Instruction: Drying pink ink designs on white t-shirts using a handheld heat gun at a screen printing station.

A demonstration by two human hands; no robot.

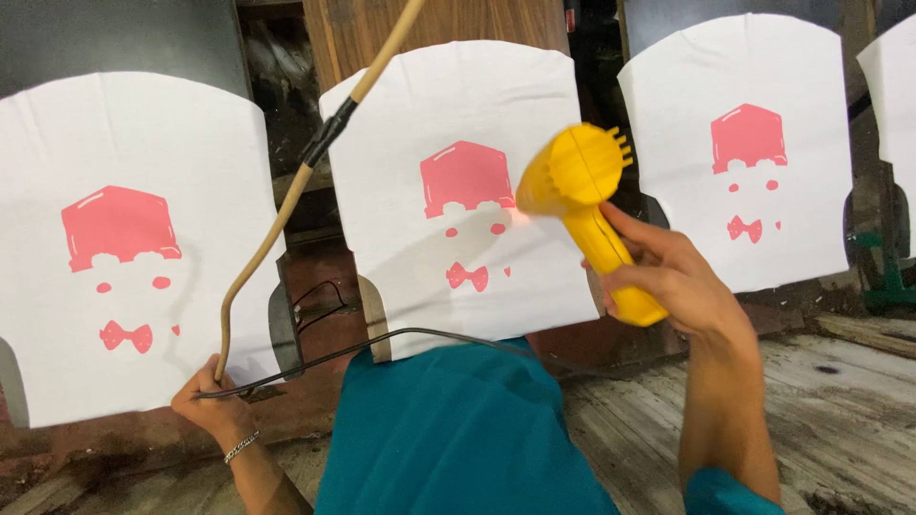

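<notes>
A: Two hands busy. Right hand (668,277) grips the yellow dryer (584,205), handle running 5 to 11 o'clock, nozzle at the middle cloth (458,124).
B: Left hand (215,405)?
A: At 8 o'clock, closed on cord (315,360) and stick (277,224).

Glossy yellow plastic dryer (590,215), matt white cloth (468,105)

a teal shirt (458,429) covers the torso at 6 o'clock, with a short teal sleeve (725,494) edge showing at 5 o'clock. both forearms are bare. a thin silver chain bracelet (240,446) circles the left wrist at 7 o'clock. no rings or gloves show.
</notes>
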